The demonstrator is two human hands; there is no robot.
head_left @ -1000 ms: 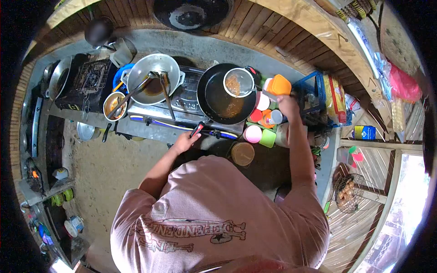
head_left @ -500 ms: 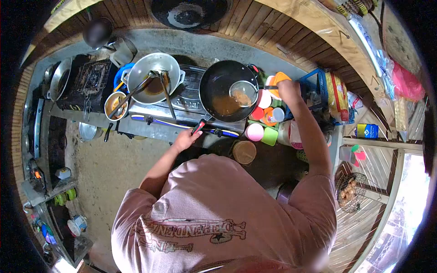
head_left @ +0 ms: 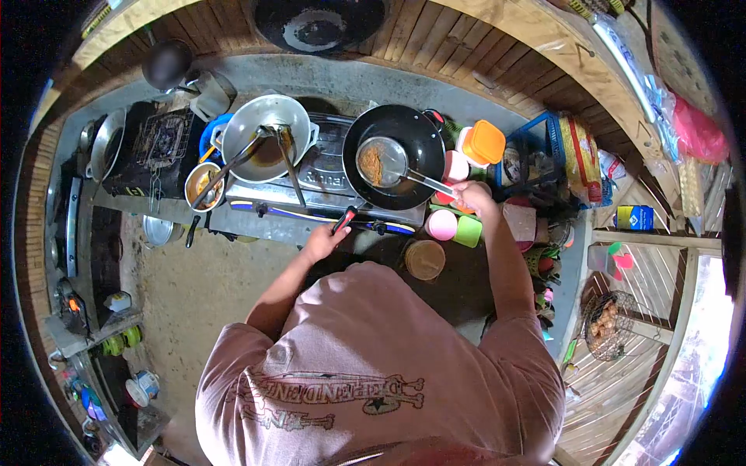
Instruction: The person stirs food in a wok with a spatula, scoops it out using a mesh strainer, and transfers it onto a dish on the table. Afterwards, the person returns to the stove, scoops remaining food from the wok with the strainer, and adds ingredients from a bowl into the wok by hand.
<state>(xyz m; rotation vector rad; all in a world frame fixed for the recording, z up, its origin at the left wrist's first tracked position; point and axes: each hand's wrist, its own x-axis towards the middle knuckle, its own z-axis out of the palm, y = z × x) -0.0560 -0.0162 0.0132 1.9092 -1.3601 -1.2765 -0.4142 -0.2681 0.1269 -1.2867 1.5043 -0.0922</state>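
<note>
My left hand (head_left: 320, 242) is closed around the red-and-black handle (head_left: 344, 220) of a black wok (head_left: 420, 151), which sits on the right side of the gas stove (head_left: 326, 167). In my right hand (head_left: 474, 197) is the metal handle of a fine-mesh strainer (head_left: 395, 161). Its round basket is over the left half of the wok, with brown fried bits (head_left: 371, 161) lying in the mesh. Whether the basket touches the wok bottom I cannot tell. Left of the wok stands a silver pot (head_left: 237, 140) holding brown liquid and tongs (head_left: 289, 165).
A small pan (head_left: 194, 183) with orange-brown contents stands left of the pot. Right of the wok are an orange-lidded tub (head_left: 487, 142), a pink lid (head_left: 441, 224), a green lid (head_left: 468, 231) and a blue crate (head_left: 553, 147). A wire basket of eggs (head_left: 604, 322) hangs at right.
My right hand has come down and slightly left, and the strainer has swung from the wok's right side to its left. Brown liquid earlier visible in the wok no longer shows. My left hand stays on the handle.
</note>
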